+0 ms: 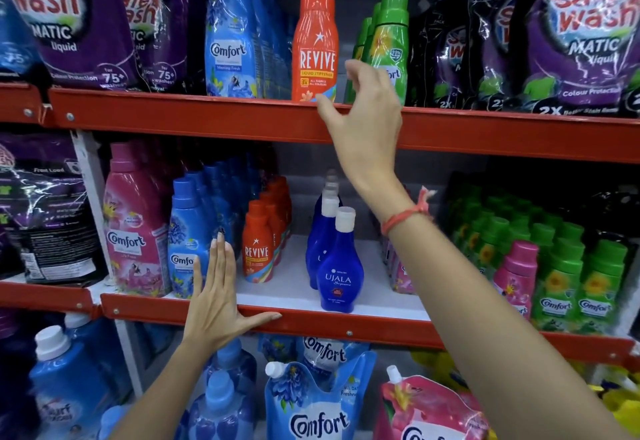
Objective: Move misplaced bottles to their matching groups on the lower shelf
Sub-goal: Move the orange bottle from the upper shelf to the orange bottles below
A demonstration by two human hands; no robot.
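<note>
Reaching right hand (363,120), fingers spread and empty | orange bottle (316,44) standing upright just left of fingertips | left hand (216,304) lying flat, farther below

Tall orange plastic Revive bottle (316,41), white star; cobalt-blue Ujala bottle (338,266), white cap; green Comfort bottle (391,41), floral print; red metal shelf rail (194,117).

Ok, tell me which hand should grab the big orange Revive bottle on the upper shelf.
Right. The right hand is open and raised beside the Revive bottle, thumb near its base. The left hand rests flat at the lower shelf edge, far below.
</note>
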